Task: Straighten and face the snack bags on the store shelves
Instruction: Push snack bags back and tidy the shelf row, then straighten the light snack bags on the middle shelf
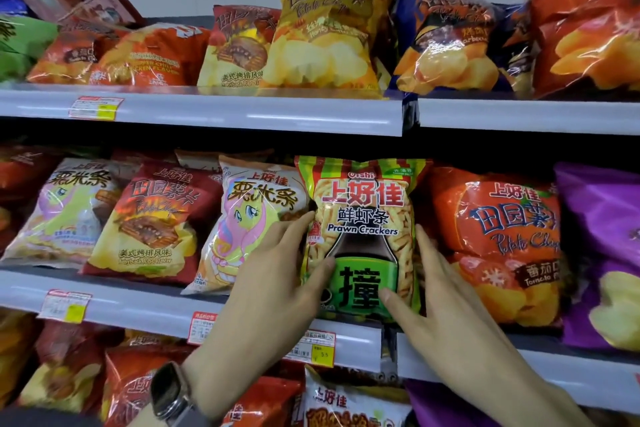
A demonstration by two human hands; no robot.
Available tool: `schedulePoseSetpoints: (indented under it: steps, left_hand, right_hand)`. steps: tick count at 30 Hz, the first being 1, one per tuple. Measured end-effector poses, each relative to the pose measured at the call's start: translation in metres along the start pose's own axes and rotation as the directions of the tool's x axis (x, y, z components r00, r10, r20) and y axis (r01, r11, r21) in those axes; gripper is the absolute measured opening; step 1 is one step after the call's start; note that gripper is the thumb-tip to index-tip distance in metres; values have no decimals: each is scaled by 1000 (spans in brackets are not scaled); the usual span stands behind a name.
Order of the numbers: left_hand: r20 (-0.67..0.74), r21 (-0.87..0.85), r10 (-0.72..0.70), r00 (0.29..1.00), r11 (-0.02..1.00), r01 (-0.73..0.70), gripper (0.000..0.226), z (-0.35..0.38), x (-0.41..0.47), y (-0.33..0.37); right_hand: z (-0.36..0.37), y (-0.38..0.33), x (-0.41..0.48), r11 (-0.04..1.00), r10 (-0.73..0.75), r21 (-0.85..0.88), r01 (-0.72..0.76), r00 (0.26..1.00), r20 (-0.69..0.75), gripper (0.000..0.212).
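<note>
A green prawn cracker bag [363, 211] stands upright and faces forward just right of the frame's center, on the middle shelf [138, 305]. The left hand [277, 277] has its grip on the bag's left side, with the thumb on the front and straight fingers along the edge. The right hand [446, 295] grasps the right side the same way, its thumb on the green label low on the front. A watch [171, 392] sits on the left wrist at the bottom of the frame. Touching the bag on the left is a white pony bag [252, 215], which leans back. On the right an orange tomato chip bag [495, 229] touches it, with a purple bag [602, 236] at the right edge. A price tag [318, 347] hangs on the shelf rail below the hands. On the top shelf [242, 114], a yellow chip bag [329, 31] stands tallest, above center.
</note>
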State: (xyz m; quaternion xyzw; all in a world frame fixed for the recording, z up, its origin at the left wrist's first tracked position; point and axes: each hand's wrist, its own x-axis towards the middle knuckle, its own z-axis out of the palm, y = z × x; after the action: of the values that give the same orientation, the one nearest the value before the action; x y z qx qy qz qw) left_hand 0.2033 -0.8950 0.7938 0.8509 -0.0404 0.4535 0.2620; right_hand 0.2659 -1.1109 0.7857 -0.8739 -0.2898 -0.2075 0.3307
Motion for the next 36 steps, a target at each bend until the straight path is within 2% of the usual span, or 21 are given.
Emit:
schedulePoseSetpoints:
  steps: [6,15,18,22,24,27,32,36]
  left_hand:
    - [4,-14,-46,999,999,46,58,6,4,3]
    - [46,7,-1,999,1000,1,60,3,11,-6]
    - [92,8,39,995,999,-40,62,-3,14,-11]
    - [151,23,103,983,994,-108,63,-22,12,-19]
    - [196,54,128,972,989,-141,61,-39,10,-25]
    - [264,127,119,957,979,-157,56,-65,7,-40]
    - [321,263,105,941,945,-196,43,-107,-8,-77]
    - [322,327,54,945,930,-165,49,-153,-14,-119]
  right_hand:
    - [-4,-1,4,1000,7,-21,-5,996,94,97]
    - [-11,-3,-6,997,14,-81,-7,996,84,93]
    - [-15,-11,-12,991,29,-134,-27,999,19,84]
    - [-12,-33,-26,966,40,-244,-81,985,-170,62]
    - [-6,-48,-34,929,58,-342,-143,967,-246,52]
    - [8,-74,-42,871,8,-460,-174,940,-340,40]
    - [47,-121,-45,840,-60,-522,-147,932,-359,37]
    - [85,-168,-30,844,-117,-533,-65,946,-302,46]
